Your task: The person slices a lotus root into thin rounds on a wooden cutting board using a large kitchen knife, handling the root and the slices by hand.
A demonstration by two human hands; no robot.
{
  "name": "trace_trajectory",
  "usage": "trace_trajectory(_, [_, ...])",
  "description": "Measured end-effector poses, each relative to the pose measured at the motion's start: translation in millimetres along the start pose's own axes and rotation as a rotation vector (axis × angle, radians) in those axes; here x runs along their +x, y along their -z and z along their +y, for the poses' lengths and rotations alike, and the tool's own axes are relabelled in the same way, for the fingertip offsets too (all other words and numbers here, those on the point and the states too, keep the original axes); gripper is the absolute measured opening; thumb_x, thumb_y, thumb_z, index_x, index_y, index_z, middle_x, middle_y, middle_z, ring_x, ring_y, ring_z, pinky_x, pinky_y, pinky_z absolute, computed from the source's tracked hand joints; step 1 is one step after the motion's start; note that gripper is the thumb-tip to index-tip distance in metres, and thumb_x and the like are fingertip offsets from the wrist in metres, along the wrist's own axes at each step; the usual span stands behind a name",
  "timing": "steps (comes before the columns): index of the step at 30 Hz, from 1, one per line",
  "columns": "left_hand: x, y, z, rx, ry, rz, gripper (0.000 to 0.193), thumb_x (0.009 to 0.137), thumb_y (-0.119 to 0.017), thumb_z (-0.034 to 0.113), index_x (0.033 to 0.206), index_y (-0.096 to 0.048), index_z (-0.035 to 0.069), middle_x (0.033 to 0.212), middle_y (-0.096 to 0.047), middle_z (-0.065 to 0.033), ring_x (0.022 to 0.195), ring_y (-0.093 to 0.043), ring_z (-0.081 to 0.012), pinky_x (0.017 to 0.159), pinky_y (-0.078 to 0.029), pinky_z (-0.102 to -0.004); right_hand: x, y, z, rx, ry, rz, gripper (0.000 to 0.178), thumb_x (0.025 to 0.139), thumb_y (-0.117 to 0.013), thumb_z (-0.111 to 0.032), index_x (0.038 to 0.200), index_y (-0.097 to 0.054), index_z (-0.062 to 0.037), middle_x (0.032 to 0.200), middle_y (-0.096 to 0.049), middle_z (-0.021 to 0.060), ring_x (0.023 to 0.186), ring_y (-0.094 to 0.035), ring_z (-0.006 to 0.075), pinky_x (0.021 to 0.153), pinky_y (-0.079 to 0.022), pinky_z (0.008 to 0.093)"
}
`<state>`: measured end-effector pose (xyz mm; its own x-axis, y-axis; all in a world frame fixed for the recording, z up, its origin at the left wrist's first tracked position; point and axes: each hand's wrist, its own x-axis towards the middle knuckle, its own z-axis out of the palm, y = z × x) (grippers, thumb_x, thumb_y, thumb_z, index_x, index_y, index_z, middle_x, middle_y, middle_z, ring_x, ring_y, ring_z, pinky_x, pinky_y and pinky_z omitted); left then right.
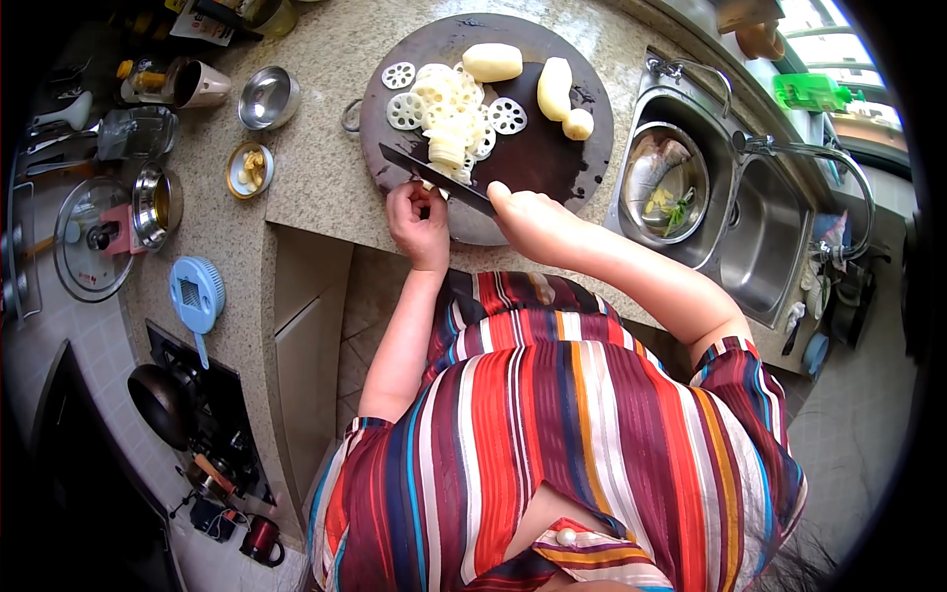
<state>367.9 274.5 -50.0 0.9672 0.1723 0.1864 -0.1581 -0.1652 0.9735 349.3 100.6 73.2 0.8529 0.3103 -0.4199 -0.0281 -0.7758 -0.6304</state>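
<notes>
On a round dark cutting board (pixel 582 69) lies a pile of thin lotus root slices (pixel 444 104), with a few loose slices around it. Whole peeled pieces rest at the board's far side: a thick lotus root piece (pixel 492 62), a longer one (pixel 554 89) and a small round end (pixel 578 124). My right hand (pixel 528 219) is closed around the handle of a dark-bladed kitchen knife (pixel 419 168), its blade slanting up to the left. Close against the blade, my left hand (pixel 418 225) pinches a small pale lotus root piece (pixel 434 188), mostly covered by fingers and knife.
To the left stand a metal bowl (pixel 268 98) and a small dish of pale yellow pieces (pixel 250 170). A double sink (pixel 735 197) at right holds a metal basin (pixel 700 197) with a fish and greens. A blue long-handled strainer-like tool (pixel 197 286) lies left, above the stove (pixel 222 414).
</notes>
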Motion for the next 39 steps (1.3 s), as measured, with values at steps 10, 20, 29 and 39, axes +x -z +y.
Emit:
trace_trajectory(10, [2.2, 2.6, -4.8, 0.017, 0.06, -0.038, 0.014, 0.092, -0.06, 0.0, 0.104, -0.054, -0.002, 0.091, -0.058, -0.0055, 0.075, -0.058, -0.009, 0.067, -0.049, -0.0222, 5.8, -9.8, -1.4, 0.051, -0.036, 0.014, 0.022, 0.089, -0.056, -0.007, 0.094, -0.037, 0.0032, 0.076, -0.059, 0.03, 0.08, -0.06, 0.0486, 0.067, -0.048, 0.0526])
trace_trajectory(20, [3.3, 0.4, -1.4, -0.048, 0.1, -0.013, 0.014, 0.093, -0.061, 0.003, 0.104, -0.054, -0.002, 0.089, -0.059, -0.0044, 0.073, -0.057, -0.0078, 0.067, -0.048, -0.0217, 19.9, -20.2, -0.3, 0.083, 0.001, 0.068, 0.023, 0.089, -0.057, -0.007, 0.094, -0.037, 0.0035, 0.075, -0.058, 0.0297, 0.079, -0.06, 0.049, 0.066, -0.048, 0.0523])
trace_trajectory(29, [1.0, 1.2, -5.6, -0.061, 0.103, -0.033, 0.018, 0.093, -0.062, 0.006, 0.106, -0.053, -0.001, 0.09, -0.059, -0.0039, 0.074, -0.058, -0.0087, 0.068, -0.049, -0.0224, 34.0, -20.2, -7.4, 0.082, -0.028, 0.051, 0.016, 0.085, -0.05, -0.002, 0.097, -0.044, 0.0057, 0.087, -0.063, 0.0308, 0.089, -0.063, 0.0465, 0.074, -0.051, 0.0524])
trace_trajectory(39, [-2.1, 2.0, -8.8, -0.22, 0.146, 0.006, 0.025, 0.09, -0.068, 0.012, 0.104, -0.053, -0.003, 0.093, -0.057, -0.0071, 0.075, -0.058, -0.0102, 0.065, -0.05, -0.0229, 34.4, -20.4, -17.5, 0.055, -0.061, 0.024, 0.018, 0.083, -0.051, 0.0, 0.098, -0.045, 0.0047, 0.089, -0.064, 0.0295, 0.088, -0.065, 0.0453, 0.074, -0.053, 0.0512])
